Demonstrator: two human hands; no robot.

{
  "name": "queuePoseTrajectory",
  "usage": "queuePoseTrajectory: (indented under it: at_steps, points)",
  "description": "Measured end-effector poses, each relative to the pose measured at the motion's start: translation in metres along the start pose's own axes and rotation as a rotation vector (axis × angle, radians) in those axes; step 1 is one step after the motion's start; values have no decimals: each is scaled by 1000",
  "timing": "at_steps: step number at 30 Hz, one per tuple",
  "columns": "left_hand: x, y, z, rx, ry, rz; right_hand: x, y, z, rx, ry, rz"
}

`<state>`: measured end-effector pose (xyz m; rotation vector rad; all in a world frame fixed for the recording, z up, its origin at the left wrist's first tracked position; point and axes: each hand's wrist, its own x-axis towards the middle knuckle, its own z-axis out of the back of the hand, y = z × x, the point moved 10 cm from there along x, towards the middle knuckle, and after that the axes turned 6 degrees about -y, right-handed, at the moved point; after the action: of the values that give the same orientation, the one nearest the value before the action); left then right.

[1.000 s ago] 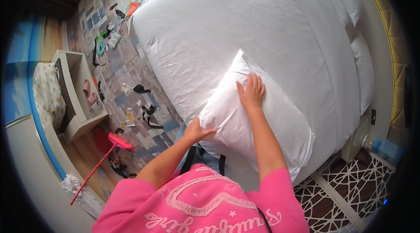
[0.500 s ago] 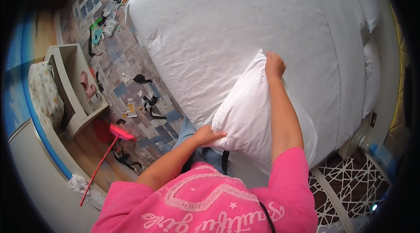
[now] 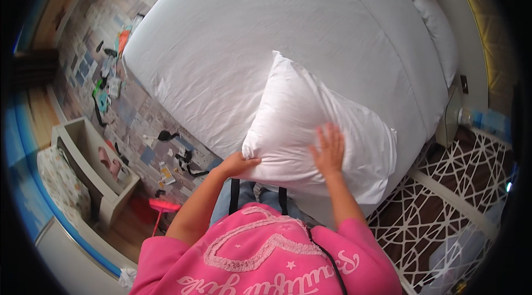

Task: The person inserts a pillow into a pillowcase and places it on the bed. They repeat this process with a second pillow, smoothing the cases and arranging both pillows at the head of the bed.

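Note:
A white pillow [image 3: 296,106] lies on the near part of the bed, in front of my body. Its cover runs on to the right as a loose, flatter end [image 3: 368,154]. My left hand [image 3: 238,164] grips the pillow's near left corner, thumb on top and fingers curled beneath. Spread flat over the middle of the pillow's near side is my right hand [image 3: 328,148], its fingers apart and slightly blurred. Under the pillow, a white sheet [image 3: 221,45] covers the bed.
Another white pillow [image 3: 438,34] rests at the headboard side. Scattered litter [image 3: 111,87] lies on the patterned floor at left, near a pale shelf unit [image 3: 91,156] with pink slippers [image 3: 109,162] and a pink broom [image 3: 164,205]. A white lattice panel [image 3: 443,201] is at right.
My right hand has let go of the pillow's far corner and come down onto its surface. The pillow now lies flatter. My left hand keeps its corner, and the view has shifted.

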<state>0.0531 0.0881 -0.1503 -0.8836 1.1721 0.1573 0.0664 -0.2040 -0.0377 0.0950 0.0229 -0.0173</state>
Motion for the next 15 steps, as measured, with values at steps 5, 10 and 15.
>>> queuePoseTrajectory:
  at_steps: [5, 10, 15]
  points:
    - [1, 3, -2, 14, -177, 32, -44, -95, 17, -180, -151, -354]
    - [-6, 21, 1, -123, -390, 11, -44, 8, 21, 236, -278, -254]
    - [-59, -26, 34, -109, -465, -78, -92, 40, 17, 278, -288, -121]
